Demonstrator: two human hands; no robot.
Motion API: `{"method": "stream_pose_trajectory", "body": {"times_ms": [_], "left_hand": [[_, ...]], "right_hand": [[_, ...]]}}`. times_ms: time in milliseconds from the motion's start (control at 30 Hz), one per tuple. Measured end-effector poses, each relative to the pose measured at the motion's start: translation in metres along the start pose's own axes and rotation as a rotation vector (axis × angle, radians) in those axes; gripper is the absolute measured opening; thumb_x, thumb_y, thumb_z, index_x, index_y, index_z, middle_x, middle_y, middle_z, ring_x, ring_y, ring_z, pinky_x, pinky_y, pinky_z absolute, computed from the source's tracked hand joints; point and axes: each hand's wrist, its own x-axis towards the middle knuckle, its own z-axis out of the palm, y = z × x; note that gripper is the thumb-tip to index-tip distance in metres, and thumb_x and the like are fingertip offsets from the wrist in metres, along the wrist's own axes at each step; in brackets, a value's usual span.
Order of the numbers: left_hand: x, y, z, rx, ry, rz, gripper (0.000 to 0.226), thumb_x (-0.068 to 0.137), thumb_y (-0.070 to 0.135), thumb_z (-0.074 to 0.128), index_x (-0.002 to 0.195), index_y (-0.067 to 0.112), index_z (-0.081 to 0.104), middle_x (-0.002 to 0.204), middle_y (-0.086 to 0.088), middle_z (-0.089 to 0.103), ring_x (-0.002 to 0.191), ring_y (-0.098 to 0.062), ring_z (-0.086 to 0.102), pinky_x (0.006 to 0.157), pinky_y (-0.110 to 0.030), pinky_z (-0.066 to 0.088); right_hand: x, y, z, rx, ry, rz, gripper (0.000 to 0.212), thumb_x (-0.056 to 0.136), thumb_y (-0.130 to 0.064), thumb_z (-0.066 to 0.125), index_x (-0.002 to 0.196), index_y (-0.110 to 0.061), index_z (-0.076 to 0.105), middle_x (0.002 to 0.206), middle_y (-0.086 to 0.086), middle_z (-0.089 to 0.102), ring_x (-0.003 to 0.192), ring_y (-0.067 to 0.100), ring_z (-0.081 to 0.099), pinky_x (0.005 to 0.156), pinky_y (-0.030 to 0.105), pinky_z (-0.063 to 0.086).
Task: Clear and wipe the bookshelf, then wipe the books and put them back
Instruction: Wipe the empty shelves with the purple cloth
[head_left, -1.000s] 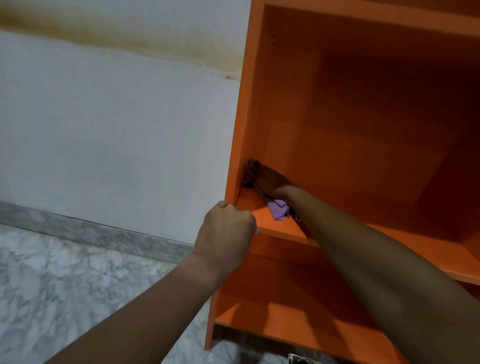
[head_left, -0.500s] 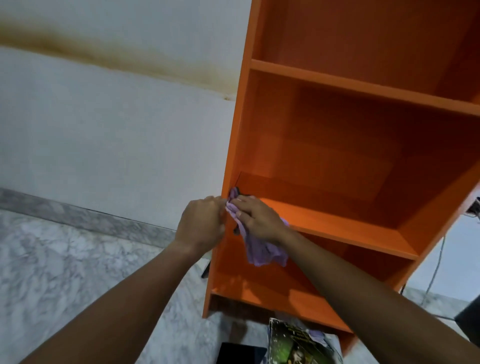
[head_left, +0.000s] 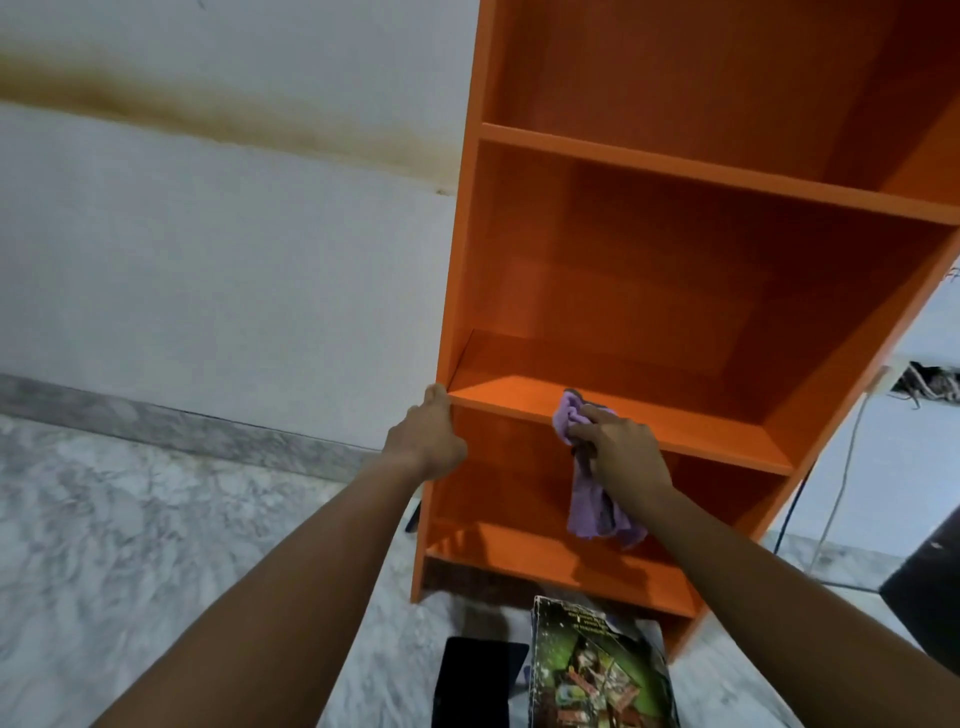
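Wall (head_left: 234, 270): flat white plaster with a blurred brown stain band across it and a grey stone skirting at its foot.
Floor (head_left: 130, 519): glossy white marble with grey veins.
Bookshelf (head_left: 675, 291): tall orange box of smooth, square-edged laminated boards, standing on the floor by the wall.
Book (head_left: 597, 670): worn, glossy green-and-dark cover, lying flat on the floor at the bookshelf's front foot.
Black slab (head_left: 478, 680): thin and flat with rounded corners, on the floor just left of the book.
Cloth (head_left: 597, 514): soft, purple and crumpled, its top bunched on the middle shelf's front edge, the rest hanging limp below.
Right hand (head_left: 623, 452): fingers curled round the cloth at that front edge.
Left hand (head_left: 431, 436): grasping the bookshelf's left upright at the middle shelf's front left corner, thumb pointing up.
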Motion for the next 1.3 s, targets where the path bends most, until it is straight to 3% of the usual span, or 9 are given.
{"method": "stream_pose_trajectory", "body": {"times_ms": [200, 400, 500, 567, 667, 833, 967, 1100, 1300], "left_hand": [[0.002, -0.003, 0.004, -0.14, -0.022, 0.001, 0.079, 0.084, 0.022, 0.058, 0.153, 0.025, 0.018, 0.132, -0.007, 0.058, 0.111, -0.034, 0.062, 0.093, -0.05, 0.055], [-0.003, -0.011, 0.003, -0.194, -0.009, 0.057, 0.085, 0.087, 0.019, 0.056, 0.16, 0.028, 0.014, 0.144, -0.007, 0.055, 0.12, -0.035, 0.06, 0.1, -0.044, 0.052], [0.0, -0.018, 0.001, -0.169, -0.007, 0.099, 0.077, 0.097, 0.009, 0.054, 0.16, 0.026, 0.015, 0.135, -0.004, 0.058, 0.119, -0.034, 0.06, 0.1, -0.041, 0.048], [0.003, -0.025, 0.004, -0.158, 0.009, 0.126, 0.076, 0.096, 0.016, 0.056, 0.159, 0.028, 0.016, 0.133, -0.009, 0.062, 0.111, -0.034, 0.064, 0.096, -0.045, 0.054], [0.003, -0.023, 0.019, -0.03, 0.053, 0.16, 0.09, 0.078, 0.042, 0.049, 0.159, 0.033, 0.012, 0.148, -0.006, 0.047, 0.124, -0.039, 0.054, 0.097, -0.058, 0.051], [-0.008, 0.006, 0.051, 0.375, 0.073, 0.102, 0.103, 0.083, 0.034, 0.066, 0.161, 0.023, -0.001, 0.169, -0.008, -0.008, 0.154, -0.038, 0.001, 0.12, -0.059, 0.016], [-0.006, 0.035, 0.068, 0.487, 0.004, 0.206, 0.102, 0.088, 0.039, 0.064, 0.161, 0.023, -0.004, 0.17, -0.004, -0.012, 0.155, -0.035, -0.01, 0.122, -0.057, 0.003], [-0.003, 0.073, 0.087, 0.589, -0.059, 0.295, 0.104, 0.089, 0.037, 0.064, 0.161, 0.021, -0.008, 0.17, -0.002, -0.011, 0.154, -0.037, -0.016, 0.121, -0.06, -0.004], [-0.004, 0.11, 0.107, 0.578, -0.132, 0.215, 0.105, 0.088, 0.041, 0.063, 0.161, 0.016, -0.009, 0.169, -0.001, -0.014, 0.153, -0.036, -0.02, 0.121, -0.063, -0.006]], "right_hand": [[0.008, -0.023, 0.001, 0.078, 0.07, 0.151, 0.018, 0.077, -0.001, 0.069, 0.081, -0.019, 0.072, 0.089, 0.002, 0.071, 0.078, 0.037, 0.067, 0.057, 0.031, 0.031], [0.056, -0.105, 0.018, 0.305, 0.07, 0.016, 0.059, 0.087, -0.007, 0.061, 0.142, -0.029, 0.057, 0.114, 0.009, 0.072, 0.087, 0.035, 0.067, 0.069, 0.031, 0.04], [0.076, -0.134, 0.03, 0.352, 0.073, 0.021, 0.026, 0.093, -0.013, 0.057, 0.114, -0.023, 0.07, 0.105, 0.004, 0.072, 0.094, 0.028, 0.067, 0.071, 0.029, 0.042], [0.079, -0.135, 0.037, 0.276, 0.081, -0.023, 0.026, 0.09, -0.009, 0.064, 0.114, -0.017, 0.071, 0.108, 0.008, 0.072, 0.097, 0.029, 0.068, 0.074, 0.032, 0.053], [0.069, -0.113, 0.041, 0.084, 0.061, -0.194, 0.048, 0.074, -0.008, 0.079, 0.121, -0.012, 0.073, 0.114, 0.011, 0.073, 0.099, 0.032, 0.071, 0.067, 0.031, 0.058], [0.04, -0.063, 0.03, 0.047, 0.042, -0.118, 0.064, 0.065, 0.0, 0.08, 0.127, -0.011, 0.07, 0.121, 0.013, 0.071, 0.1, 0.034, 0.072, 0.059, 0.034, 0.056], [0.006, -0.012, 0.023, 0.077, -0.042, 0.021, 0.055, 0.102, -0.003, 0.049, 0.155, -0.015, 0.04, 0.158, 0.014, 0.041, 0.14, 0.037, 0.043, 0.094, 0.051, 0.049], [-0.035, 0.045, 0.01, 0.066, -0.089, 0.205, 0.05, 0.111, -0.013, 0.037, 0.16, -0.018, 0.027, 0.167, 0.008, 0.024, 0.152, 0.03, 0.025, 0.111, 0.047, 0.035], [-0.082, 0.114, -0.011, 0.054, 0.059, 0.362, 0.054, 0.095, 0.003, 0.052, 0.147, -0.011, 0.052, 0.143, 0.018, 0.056, 0.117, 0.041, 0.062, 0.087, 0.045, 0.052]]}}
